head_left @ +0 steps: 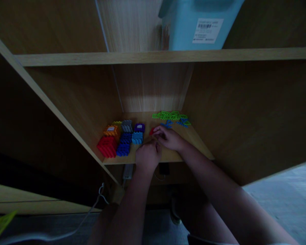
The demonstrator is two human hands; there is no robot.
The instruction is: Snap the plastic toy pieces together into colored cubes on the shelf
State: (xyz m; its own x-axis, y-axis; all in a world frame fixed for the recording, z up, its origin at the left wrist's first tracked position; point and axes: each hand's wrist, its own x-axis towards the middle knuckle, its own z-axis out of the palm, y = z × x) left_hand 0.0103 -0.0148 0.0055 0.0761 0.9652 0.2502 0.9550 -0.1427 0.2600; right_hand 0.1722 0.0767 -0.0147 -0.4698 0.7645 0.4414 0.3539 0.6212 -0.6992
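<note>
Both my hands rest on a low wooden shelf inside a cabinet. My left hand is curled closed near the shelf's front edge; what it holds is hidden. My right hand lies beside it with fingers pinched on a small red piece. Just left of the hands stand stacks of toothed plastic pieces: red, dark blue, light blue, orange, grey and purple. Loose green pieces and blue pieces lie at the back right.
A light blue plastic bin with a white label sits on the shelf above. Wooden side walls close in the compartment. A white cable and a power strip hang below the shelf. Grey floor shows at the right.
</note>
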